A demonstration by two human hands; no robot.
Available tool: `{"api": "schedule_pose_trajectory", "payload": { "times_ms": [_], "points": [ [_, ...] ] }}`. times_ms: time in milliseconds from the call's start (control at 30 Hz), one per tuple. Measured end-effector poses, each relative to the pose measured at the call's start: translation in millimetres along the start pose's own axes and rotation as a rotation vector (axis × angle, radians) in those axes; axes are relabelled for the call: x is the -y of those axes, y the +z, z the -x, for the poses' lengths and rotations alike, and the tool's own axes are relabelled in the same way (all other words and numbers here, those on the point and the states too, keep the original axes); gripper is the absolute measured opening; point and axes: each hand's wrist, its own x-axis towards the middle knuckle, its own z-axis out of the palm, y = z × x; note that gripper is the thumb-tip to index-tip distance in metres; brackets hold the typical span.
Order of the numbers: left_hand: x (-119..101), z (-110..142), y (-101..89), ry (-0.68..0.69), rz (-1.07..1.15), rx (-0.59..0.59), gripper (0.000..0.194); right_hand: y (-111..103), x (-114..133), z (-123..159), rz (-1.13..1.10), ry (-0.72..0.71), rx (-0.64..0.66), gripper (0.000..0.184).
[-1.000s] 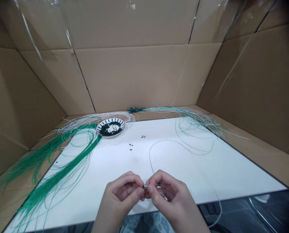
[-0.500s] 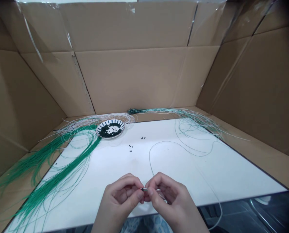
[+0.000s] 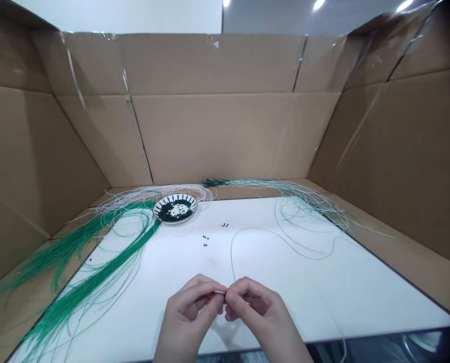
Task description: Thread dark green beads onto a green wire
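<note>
The left hand (image 3: pixel 185 312) and right hand (image 3: pixel 257 315) pinch a slim silvery tube (image 3: pixel 220 292) between thumbs and forefingers, just above a smooth white board (image 3: pixel 341 297), a thin green wire (image 3: pixel 231 257) curving away across it; a round patterned plate (image 3: pixel 175 197) holds a heap of small dark beads (image 3: pixel 168 214)

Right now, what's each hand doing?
Left hand: closed, pinching a short silvery tube.
Right hand: closed on that tube's other end, near a thin wire; grip partly hidden.
</note>
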Motion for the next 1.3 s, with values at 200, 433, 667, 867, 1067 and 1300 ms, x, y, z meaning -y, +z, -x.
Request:
{"api": "schedule_pose_trajectory", "payload": {
  "times_ms": [200, 433, 667, 867, 1067, 1300],
  "points": [
    [7, -6, -2.8, -0.163, 0.042, -0.196, 0.030, -3, -8, -5, -0.014, 0.014, -0.053, 0.040],
    [-7, -3, 1.8, -0.314, 0.313, -0.222, 0.039, 6, 6, 7, -0.082, 0.034, 0.005, 0.034],
    [-20, 2, 7.6, -0.343, 0.342, -0.246, 0.038, 13, 12, 18, -0.059, -0.008, -0.048, 0.035],
    [-22, 1, 8.4, -0.332, 0.324, -0.270, 0.040, 18, 15, 21, -0.038, -0.023, -0.082, 0.033],
    [-23, 2, 7.6, -0.328, 0.298, -0.254, 0.038, 19, 16, 22, -0.029, -0.016, -0.079, 0.033],
    [-21, 3, 6.0, -0.314, 0.279, -0.247, 0.040, 19, 17, 23, -0.046, -0.009, -0.096, 0.032]
  ]
}}
